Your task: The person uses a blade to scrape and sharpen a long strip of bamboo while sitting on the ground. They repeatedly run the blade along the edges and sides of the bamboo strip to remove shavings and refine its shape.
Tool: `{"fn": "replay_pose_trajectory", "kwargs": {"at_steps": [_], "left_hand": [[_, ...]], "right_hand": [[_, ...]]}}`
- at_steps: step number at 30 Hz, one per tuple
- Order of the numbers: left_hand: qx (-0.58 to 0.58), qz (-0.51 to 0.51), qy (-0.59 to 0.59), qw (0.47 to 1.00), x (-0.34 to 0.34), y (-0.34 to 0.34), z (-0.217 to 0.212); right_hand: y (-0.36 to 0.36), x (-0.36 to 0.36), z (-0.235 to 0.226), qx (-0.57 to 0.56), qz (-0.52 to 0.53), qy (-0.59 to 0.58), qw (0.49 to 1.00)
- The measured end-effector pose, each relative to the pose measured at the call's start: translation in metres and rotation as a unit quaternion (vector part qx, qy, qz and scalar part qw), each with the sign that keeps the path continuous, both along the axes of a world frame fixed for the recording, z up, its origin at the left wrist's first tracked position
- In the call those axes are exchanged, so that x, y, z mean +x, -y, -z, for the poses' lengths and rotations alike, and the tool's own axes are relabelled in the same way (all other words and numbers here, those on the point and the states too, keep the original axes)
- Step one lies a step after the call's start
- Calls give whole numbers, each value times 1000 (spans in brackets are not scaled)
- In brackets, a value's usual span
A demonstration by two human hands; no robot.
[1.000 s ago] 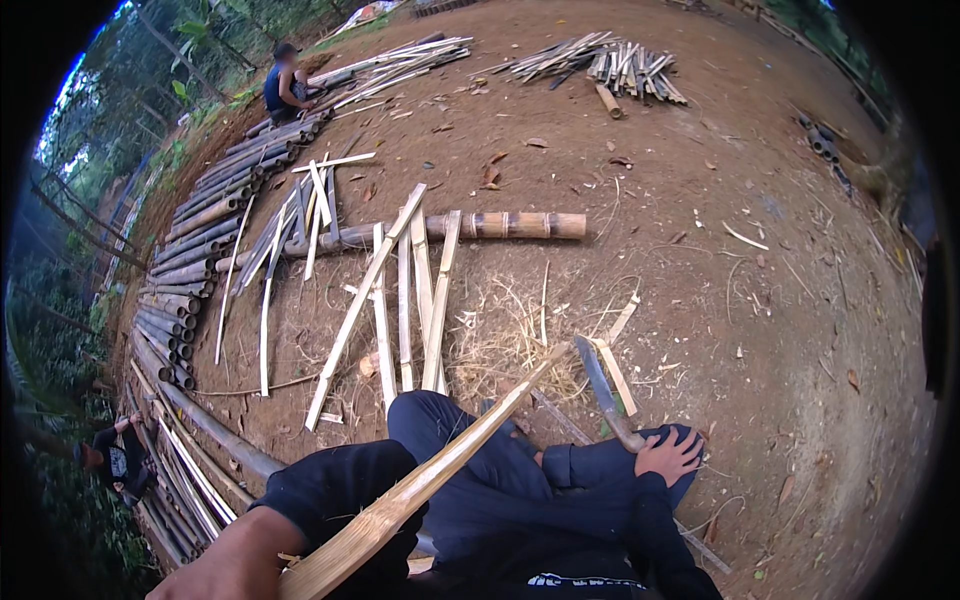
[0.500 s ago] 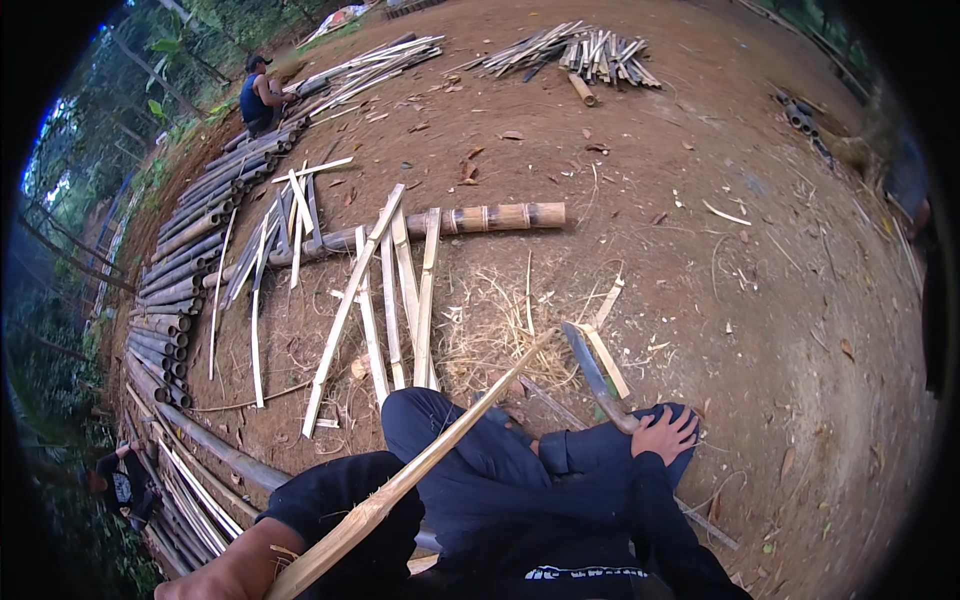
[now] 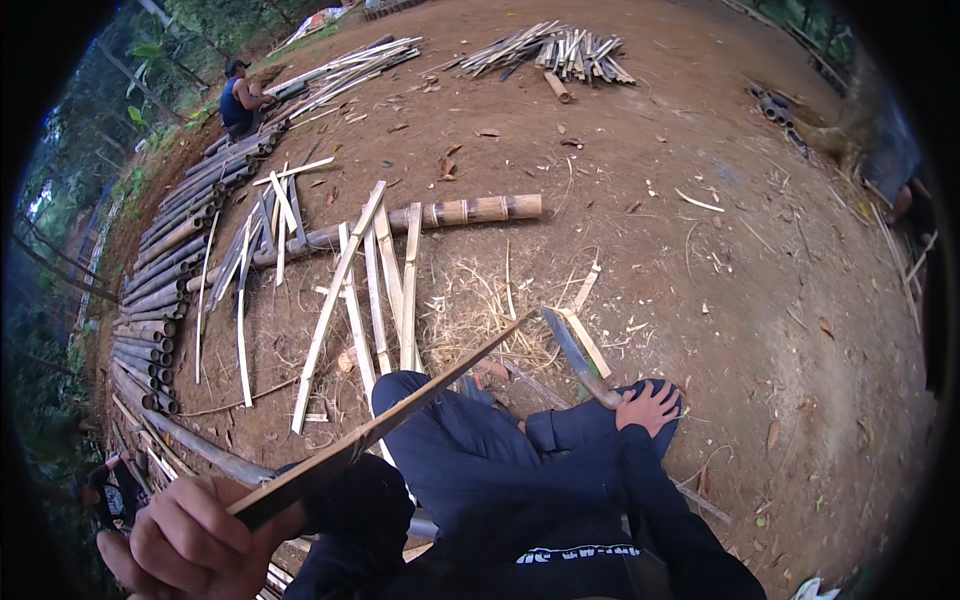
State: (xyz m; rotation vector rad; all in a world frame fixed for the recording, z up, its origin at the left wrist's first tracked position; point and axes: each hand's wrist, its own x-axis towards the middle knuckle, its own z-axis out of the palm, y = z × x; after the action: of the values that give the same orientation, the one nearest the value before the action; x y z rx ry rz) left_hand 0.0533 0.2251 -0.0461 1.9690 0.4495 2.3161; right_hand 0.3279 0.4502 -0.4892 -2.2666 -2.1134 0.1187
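1. Fisheye rim cuts off the left hand (image 3: 195, 540) at the lower-left corner, so only knuckles and part of the fingers show; the right hand (image 3: 650, 405) lies partly behind the dark blue trouser knee (image 3: 590, 425), and the handle it covers is hidden.
2. Left grip is clenched around the near end of a long, thin, pale split bamboo strip (image 3: 400, 410). The strip runs up and to the right from that fist, across the bent leg, with its far tip close to the blade.
3. Right grip is closed on the handle of a grey, curved metal chopping knife (image 3: 572, 355); the blade points up and left from the hand, over the straw-littered dirt ground (image 3: 700, 280).
4. Beyond the knees lie more split bamboo slats (image 3: 385, 270) propped on a whole brown bamboo pole (image 3: 470, 210).
5. Against the earlier frames, the left fist sits larger and closer in the corner, while the right hand stays on the knee.
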Motion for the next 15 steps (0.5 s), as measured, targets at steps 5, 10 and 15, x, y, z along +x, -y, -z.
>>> {"fn": "replay_pose_trajectory", "kwargs": {"at_steps": [5,10,15], "left_hand": [[-77,-100,66,990,-30,9,-19],[-115,-51,35,991,-55,11,-59],[-137,-28,-3,990,-55,28,-95]], "right_hand": [[2,-2,15,64,-188,-53,979],[-6,-31,32,-109,-323,-77,937],[17,-111,-45,27,-410,-305,859]]}}
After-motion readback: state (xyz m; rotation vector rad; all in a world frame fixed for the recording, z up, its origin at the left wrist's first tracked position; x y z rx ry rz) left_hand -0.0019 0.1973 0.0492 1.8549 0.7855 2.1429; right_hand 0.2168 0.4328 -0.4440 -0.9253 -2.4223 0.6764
